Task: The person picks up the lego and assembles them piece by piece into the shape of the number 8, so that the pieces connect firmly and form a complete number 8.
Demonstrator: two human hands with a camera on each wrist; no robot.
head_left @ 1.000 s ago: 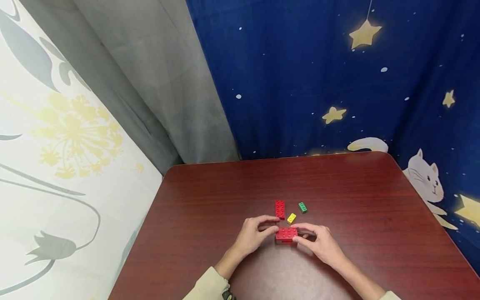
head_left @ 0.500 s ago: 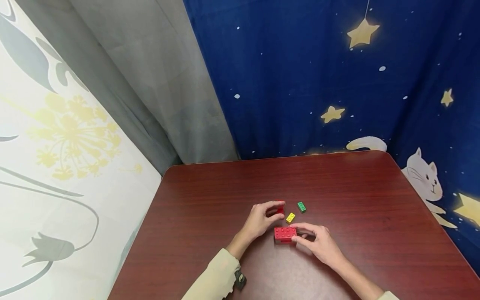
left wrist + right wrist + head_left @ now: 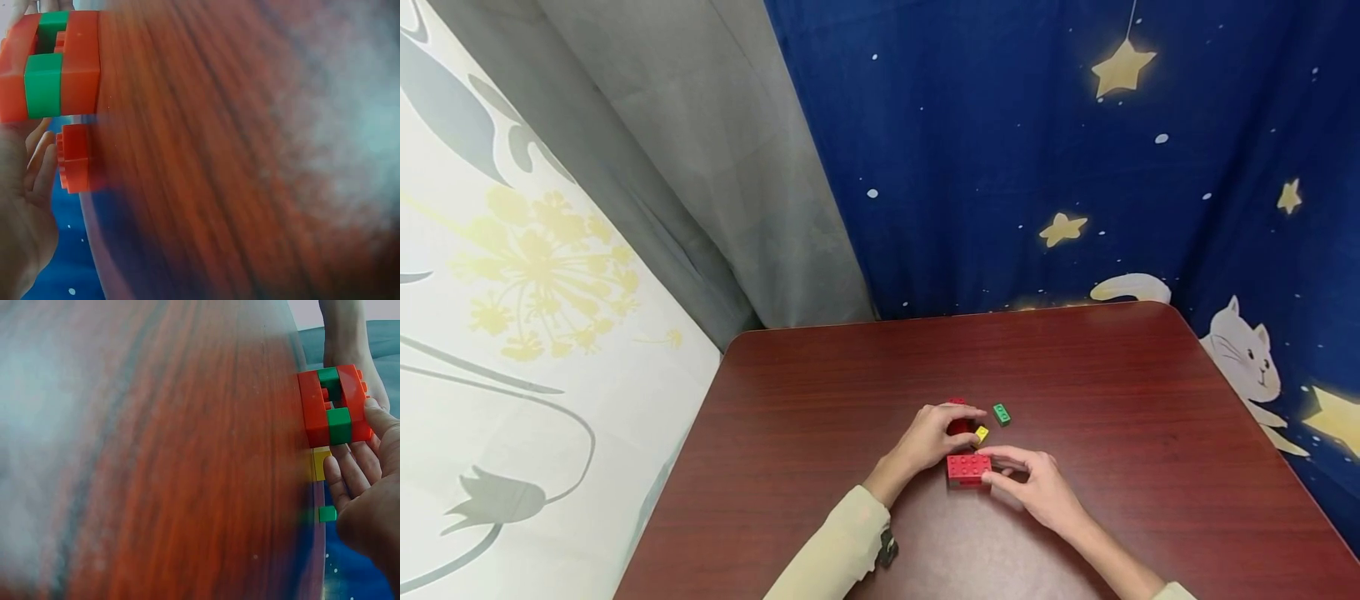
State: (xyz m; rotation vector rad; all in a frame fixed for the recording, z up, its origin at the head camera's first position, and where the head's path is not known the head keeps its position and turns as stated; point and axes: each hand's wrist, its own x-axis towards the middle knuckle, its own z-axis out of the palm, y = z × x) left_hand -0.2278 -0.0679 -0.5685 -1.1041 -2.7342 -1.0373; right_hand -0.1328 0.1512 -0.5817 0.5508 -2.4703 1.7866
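A stack of toy building bricks (image 3: 967,468) stands on the table: a red brick on top and another below, with two green bricks between them and a gap in the middle, as the right wrist view shows. My right hand (image 3: 1041,487) holds its right end between thumb and fingers. Beyond the stack, my left hand (image 3: 932,433) reaches over a separate red brick (image 3: 76,159), partly hiding it in the head view. The left thumb and index finger are parted around a small yellow brick (image 3: 982,433), thumb tip right at its edge.
A small green brick (image 3: 1002,414) lies right of the left fingertips, beyond the yellow one. The dark red wooden table (image 3: 820,383) has rounded far corners. Behind it hang a grey curtain (image 3: 805,275) and a blue star-patterned curtain (image 3: 970,167).
My left hand has left the stack and moved forward and right, passing over the separate red brick to the yellow one. My right hand stays at the stack's right end.
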